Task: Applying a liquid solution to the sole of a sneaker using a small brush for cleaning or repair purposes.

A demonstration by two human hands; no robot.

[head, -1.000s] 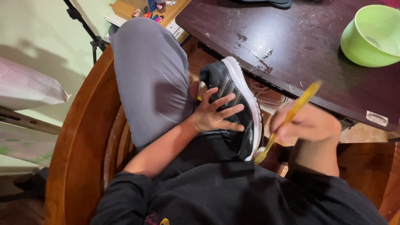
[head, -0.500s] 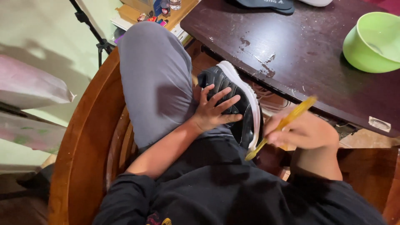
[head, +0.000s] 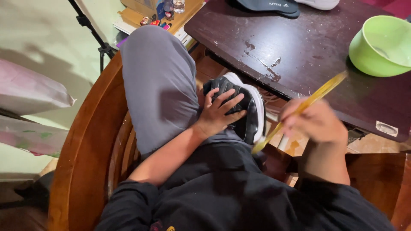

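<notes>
My left hand [head: 218, 113] lies with spread fingers on a black sneaker with a white sole [head: 246, 107], holding it against my lap beside my raised grey-trousered knee [head: 158, 81]. My right hand [head: 317, 122] grips a long yellow brush handle [head: 299, 109]; its lower end sits close to the sneaker's white sole edge, its upper end points toward the green bowl [head: 381, 40]. The right hand is motion-blurred.
A dark wet-stained table [head: 291, 47] stands ahead with the bowl at its right and a dark insole [head: 267, 6] at its far edge. I sit in a curved wooden chair [head: 85, 154]. A tripod leg [head: 92, 32] and cluttered shelf are at upper left.
The view has shifted slightly. My right hand with the brush has moved a little away from the sneaker and blurs in motion. The left hand stays on the shoe.
</notes>
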